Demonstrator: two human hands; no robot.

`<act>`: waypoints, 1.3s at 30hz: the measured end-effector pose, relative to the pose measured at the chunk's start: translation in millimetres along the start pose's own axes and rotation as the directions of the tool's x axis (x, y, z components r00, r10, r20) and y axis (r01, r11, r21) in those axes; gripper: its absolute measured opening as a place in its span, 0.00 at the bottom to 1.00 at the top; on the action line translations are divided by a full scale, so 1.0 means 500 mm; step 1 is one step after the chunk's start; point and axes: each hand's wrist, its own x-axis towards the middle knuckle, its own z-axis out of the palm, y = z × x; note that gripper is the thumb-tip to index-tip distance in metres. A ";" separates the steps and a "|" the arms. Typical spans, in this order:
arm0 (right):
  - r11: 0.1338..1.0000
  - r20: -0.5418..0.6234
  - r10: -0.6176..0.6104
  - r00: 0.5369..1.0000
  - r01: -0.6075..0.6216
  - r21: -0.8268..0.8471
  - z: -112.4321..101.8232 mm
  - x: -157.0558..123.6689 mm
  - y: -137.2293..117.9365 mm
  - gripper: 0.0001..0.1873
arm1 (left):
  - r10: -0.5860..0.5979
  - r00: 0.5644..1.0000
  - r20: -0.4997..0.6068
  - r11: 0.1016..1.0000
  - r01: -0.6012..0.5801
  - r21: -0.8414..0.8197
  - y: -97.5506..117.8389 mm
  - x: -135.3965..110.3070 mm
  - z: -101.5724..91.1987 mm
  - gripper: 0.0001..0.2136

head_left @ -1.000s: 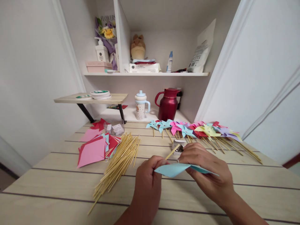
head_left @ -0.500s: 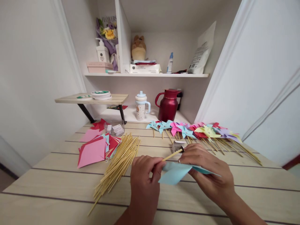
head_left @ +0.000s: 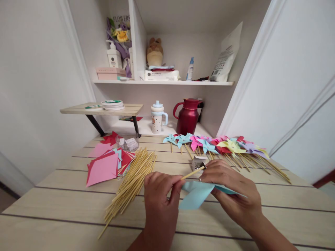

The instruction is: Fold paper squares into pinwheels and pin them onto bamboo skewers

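Observation:
Between my hands is a light-blue paper pinwheel (head_left: 196,197), its blades facing down toward the table. My left hand (head_left: 162,198) pinches a thin wooden stick (head_left: 193,173) between thumb and fingers, close to the pinwheel's left edge. The stick slants up to the right above the paper, its tip by my right fingers. My right hand (head_left: 232,190) is closed on the pinwheel, thumb below and fingers over it; a ring shows on one finger. Where stick and paper meet is hidden. Just behind stands a small open box (head_left: 199,163) with tiny metallic pieces.
A pile of wooden sticks (head_left: 131,184) lies left of my hands, beside stacked coloured paper squares (head_left: 103,169). Finished pinwheels (head_left: 208,146) lie in a row at the back right. Behind stand a cup (head_left: 157,120), a red jug (head_left: 187,116) and a small raised shelf (head_left: 125,111).
My left hand has shifted very slightly left, and the near blade of the pinwheel hangs a little lower. Both hands keep the same grip.

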 end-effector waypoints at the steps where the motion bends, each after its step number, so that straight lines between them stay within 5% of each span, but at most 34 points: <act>1: 1.000 0.002 0.005 1.000 -0.005 -0.005 0.000 0.000 -0.001 0.16 | -0.003 1.000 0.000 1.000 0.003 0.000 0.001 0.000 0.000 0.04; 32: 0.999 0.005 0.051 0.999 -0.051 0.005 0.002 0.004 -0.009 0.14 | 0.087 0.995 -0.041 0.995 -0.085 0.047 0.013 0.005 -0.003 0.06; 39: 0.998 0.021 0.057 0.998 -0.057 -0.002 0.000 0.001 -0.008 0.13 | 0.103 0.994 -0.045 0.995 -0.103 0.008 0.010 0.005 -0.008 0.12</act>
